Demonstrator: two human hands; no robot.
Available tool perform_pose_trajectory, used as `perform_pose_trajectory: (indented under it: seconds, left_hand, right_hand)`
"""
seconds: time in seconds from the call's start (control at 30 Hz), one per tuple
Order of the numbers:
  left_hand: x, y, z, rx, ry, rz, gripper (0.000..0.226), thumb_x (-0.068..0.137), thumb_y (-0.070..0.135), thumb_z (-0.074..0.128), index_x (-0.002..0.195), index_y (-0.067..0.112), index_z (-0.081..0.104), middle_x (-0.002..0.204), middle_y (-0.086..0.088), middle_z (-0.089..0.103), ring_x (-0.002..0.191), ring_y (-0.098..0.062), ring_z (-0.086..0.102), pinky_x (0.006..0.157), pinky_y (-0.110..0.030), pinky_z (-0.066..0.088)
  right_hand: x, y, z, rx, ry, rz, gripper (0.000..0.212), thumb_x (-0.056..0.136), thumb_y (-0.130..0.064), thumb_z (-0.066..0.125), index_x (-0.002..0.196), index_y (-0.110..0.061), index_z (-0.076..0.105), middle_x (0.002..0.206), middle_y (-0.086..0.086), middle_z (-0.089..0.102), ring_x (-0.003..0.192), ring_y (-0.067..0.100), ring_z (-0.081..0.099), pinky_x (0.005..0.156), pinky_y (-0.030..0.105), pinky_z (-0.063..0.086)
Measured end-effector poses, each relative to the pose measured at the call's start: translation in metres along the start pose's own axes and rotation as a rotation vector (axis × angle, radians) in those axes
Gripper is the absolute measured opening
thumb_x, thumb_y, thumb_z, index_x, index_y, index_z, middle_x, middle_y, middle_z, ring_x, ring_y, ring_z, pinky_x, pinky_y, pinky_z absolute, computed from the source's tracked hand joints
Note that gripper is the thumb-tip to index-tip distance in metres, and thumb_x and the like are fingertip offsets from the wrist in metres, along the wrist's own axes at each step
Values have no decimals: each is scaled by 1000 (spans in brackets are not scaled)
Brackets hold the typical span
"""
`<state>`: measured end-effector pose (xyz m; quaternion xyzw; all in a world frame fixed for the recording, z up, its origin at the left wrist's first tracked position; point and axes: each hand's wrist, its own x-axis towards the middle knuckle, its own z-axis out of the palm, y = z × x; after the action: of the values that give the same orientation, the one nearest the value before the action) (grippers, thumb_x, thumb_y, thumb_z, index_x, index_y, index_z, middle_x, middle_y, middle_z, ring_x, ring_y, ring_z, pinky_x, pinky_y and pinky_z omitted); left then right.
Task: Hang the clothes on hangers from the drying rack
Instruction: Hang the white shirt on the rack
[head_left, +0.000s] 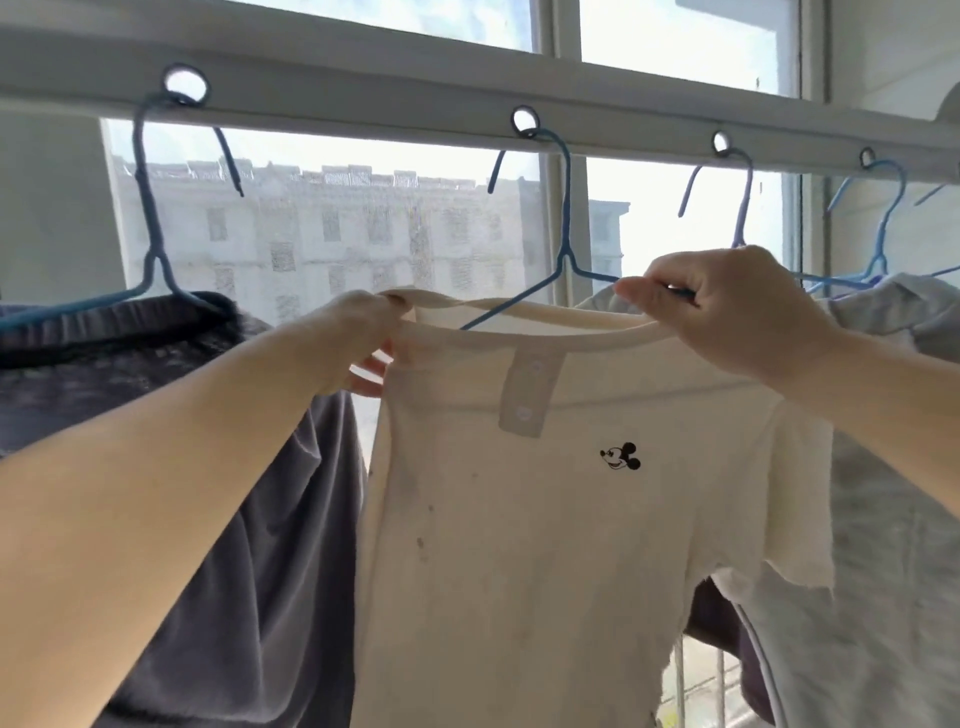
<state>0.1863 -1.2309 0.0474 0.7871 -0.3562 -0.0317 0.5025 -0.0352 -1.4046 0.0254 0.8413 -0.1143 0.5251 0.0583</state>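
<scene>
The left hand (358, 338) pinches the white shirt (519, 519) at its collar, the right hand (727, 306) grips collar and blue hanger (563, 260) together; the shirt hangs between them

A white drying-rack bar (363, 111) runs across the upper part of the view, sloping down toward the right, with round holes along its lower edge. Blue hangers hook through these holes. The leftmost hanger (150, 223) carries a dark grey garment (130, 364). The middle hanger (563, 244) reaches down into the neck opening of a cream shirt (519, 519). Next to the right hangs a lilac hanger (745, 202), and beyond it a light blue hanger (883, 228) holds a pale grey garment (893, 519).
</scene>
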Motion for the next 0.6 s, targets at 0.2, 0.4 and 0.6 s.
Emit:
perform_pose_trajectory:
  seconds: [0.2,0.4,0.6]
  left_hand:
    - [1,-10,0,274,318,354,36,91,27,36,68,7,56,60,-7,53,65,-27,50,58,-30,37]
    - [-8,-3,-25,554,535,546,26,87,26,40,73,18,60,63,-3,58,67,-27,55,62,-32,41]
    - [-17,-1,-33,875,230,350,36,89,40,45,70,13,57,67,-3,56,65,-17,51,60,-29,38]
  right_hand:
    - [1,-3,-3,-19,-6,-17,39,89,-50,44,61,-24,53,47,-7,44,50,6,43,56,30,30]
    - [1,-6,-3,-63,-10,-16,39,89,-51,43,70,-23,63,47,-8,45,51,5,44,50,24,30]
    - [3,-12,5,15,-17,-1,41,89,-48,48,51,-31,42,46,-7,43,48,8,43,49,28,31]
